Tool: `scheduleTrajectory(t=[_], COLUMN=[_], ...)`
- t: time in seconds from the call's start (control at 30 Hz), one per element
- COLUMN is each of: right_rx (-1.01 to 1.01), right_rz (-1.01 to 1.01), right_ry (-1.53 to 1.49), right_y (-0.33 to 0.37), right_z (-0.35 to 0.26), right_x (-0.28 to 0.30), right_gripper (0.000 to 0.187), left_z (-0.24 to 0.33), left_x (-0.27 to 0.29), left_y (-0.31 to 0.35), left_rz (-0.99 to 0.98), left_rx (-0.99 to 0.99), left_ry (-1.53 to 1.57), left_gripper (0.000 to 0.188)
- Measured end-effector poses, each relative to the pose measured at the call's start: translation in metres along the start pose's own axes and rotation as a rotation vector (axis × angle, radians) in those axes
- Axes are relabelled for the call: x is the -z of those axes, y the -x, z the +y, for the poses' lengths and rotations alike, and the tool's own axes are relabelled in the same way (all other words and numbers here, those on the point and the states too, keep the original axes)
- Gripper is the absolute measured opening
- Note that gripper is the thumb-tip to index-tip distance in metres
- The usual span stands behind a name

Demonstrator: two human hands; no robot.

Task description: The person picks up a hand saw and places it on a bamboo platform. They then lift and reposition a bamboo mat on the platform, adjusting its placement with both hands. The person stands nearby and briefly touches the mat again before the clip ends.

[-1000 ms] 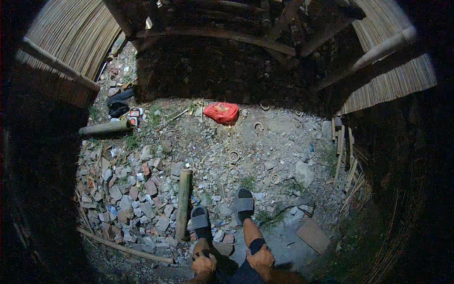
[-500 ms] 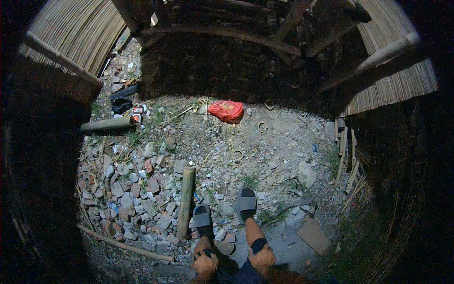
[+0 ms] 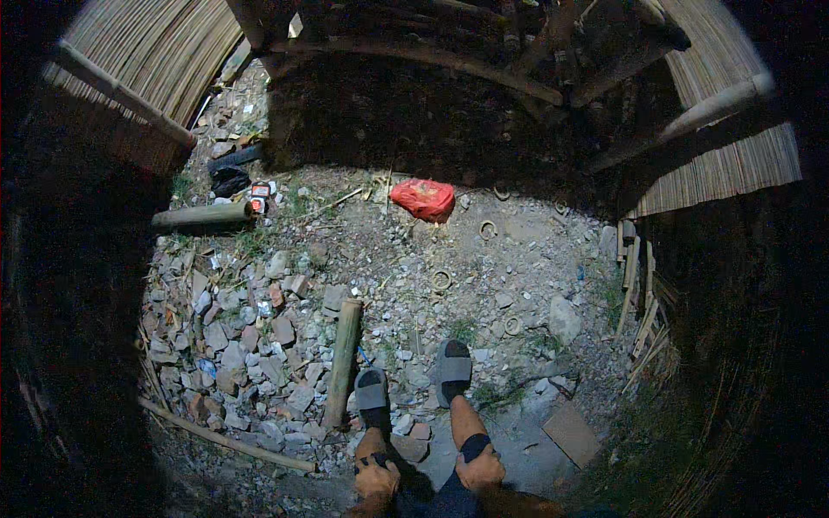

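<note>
Okay, dark cloth point(image 3: 474, 445) on both legs point(image 3: 465, 420), below and right of the bamboo length point(image 3: 344, 363); left hand point(image 3: 377, 476) and right hand point(image 3: 481, 470) curled over it, fingers partly bent, touching it, can't tell if clenched or merely resting. Grey sandals point(image 3: 371, 397) just right of the bamboo length, rubble point(image 3: 233, 356) left of it, red plastic bundle point(image 3: 423, 200) farther up.

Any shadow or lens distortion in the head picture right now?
Head view: stony ground around the red bag is lit; heavy shadow covers the area beyond and both side edges; top beam looks bowed, probably fisheye; left hand and right hand visible.
</note>
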State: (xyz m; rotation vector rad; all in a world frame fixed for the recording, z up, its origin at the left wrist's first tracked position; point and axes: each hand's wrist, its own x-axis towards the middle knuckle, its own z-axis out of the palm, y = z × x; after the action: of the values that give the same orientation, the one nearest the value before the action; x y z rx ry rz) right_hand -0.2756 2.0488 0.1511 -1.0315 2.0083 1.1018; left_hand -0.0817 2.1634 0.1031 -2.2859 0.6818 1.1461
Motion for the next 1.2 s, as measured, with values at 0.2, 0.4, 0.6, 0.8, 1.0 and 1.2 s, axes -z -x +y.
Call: scheduleTrajectory(t=[0.2, 0.4, 0.6, 0.8, 1.0, 1.2], right_rx=[0.016, 0.018, -0.039, -0.002, -0.048, 0.031], right_rz=[0.004, 0.066, 0.141, 0.121, 0.088, 0.455], right_ry=[-0.036, -0.036, -0.005, -0.023, -0.066, 0.05], right_y=[0.009, -0.004, -0.016, -0.002, -0.005, -0.049], right_z=[-0.006, 0.003, 0.005, 0.003, -0.002, 0.032], right_x=[0.014, -0.009, -0.039, -0.023, -0.019, -0.107], right_gripper=[0.086, 0.086, 0.088, 0.088, 0.085, 0.067], left_z=[-0.015, -0.012, -0.025, -0.025, -0.003, -0.012], left_x=[-0.041, -0.033, -0.068, -0.063, -0.009, -0.036], left_y=[-0.01, -0.004, -0.022, -0.016, 0.007, -0.011], left_rz=[0.157, 0.232, 0.213, 0.205, 0.192, 0.09], left_rx=[-0.056, -0.08, -0.044, -0.022, -0.047, 0.02], left_ry=[0.018, 0.064, 0.016, -0.019, 0.053, 0.083], left_gripper=[0.068, 0.064, 0.064, 0.064, 0.064, 0.065])
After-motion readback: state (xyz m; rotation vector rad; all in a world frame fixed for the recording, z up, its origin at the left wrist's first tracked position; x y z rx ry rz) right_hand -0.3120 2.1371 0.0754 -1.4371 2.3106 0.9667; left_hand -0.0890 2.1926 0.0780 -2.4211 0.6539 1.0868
